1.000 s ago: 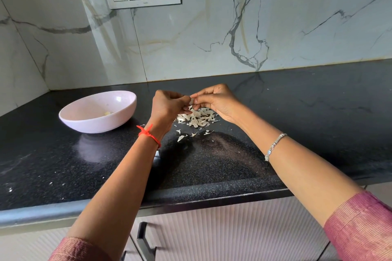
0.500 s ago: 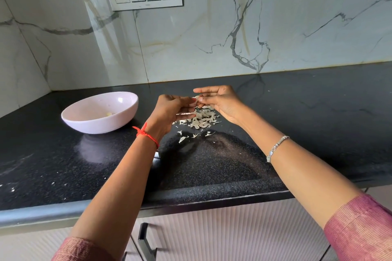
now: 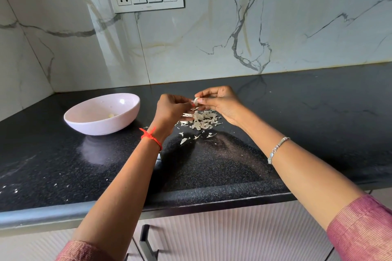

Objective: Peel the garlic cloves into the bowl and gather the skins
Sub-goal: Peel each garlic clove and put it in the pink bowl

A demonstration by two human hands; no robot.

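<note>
Black countertop (image 3: 318, 125) bears ungathered skins (image 3: 201, 119); left hand (image 3: 171, 110) and right hand (image 3: 222, 101) pinch a garlic clove (image 3: 196, 101), with the bowl (image 3: 99, 128) at nine o'clock nearly empty.

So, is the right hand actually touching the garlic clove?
Touching. The head view shows the right hand pinching the garlic clove between thumb and forefinger, above the pile of skins.
</note>
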